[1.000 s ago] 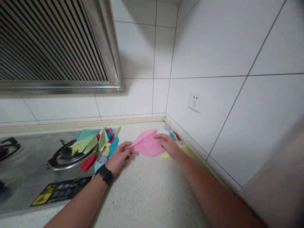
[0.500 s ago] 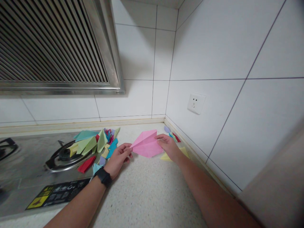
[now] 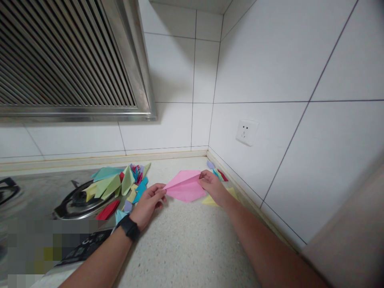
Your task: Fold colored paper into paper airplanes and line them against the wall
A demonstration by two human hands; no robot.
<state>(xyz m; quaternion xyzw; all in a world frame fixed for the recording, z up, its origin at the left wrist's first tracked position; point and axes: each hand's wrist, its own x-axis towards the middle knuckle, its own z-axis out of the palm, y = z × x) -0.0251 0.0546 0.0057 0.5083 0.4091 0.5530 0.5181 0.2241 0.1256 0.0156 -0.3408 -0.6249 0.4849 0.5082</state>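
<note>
A pink paper plane with folded wings is held between my two hands above the speckled counter. My left hand, with a black watch on its wrist, pinches the pointed left end. At the wider right end, the fingers of my right hand grip the middle fold. Yellow paper lies partly hidden beneath my right hand and wrist. Just left of my left hand lies a pile of folded coloured papers, among them a light green paper plane and a blue folded piece.
A gas burner on the stove at left carries part of the pile, with a red folded paper beside it. Small folded papers line the right wall's foot. A range hood overhangs the stove; a socket is on the right wall.
The pink paper plane has tipped flatter and sits slightly lower in view. My right hand's fingers have shifted a little right along its edge; my left hand keeps its pinch.
</note>
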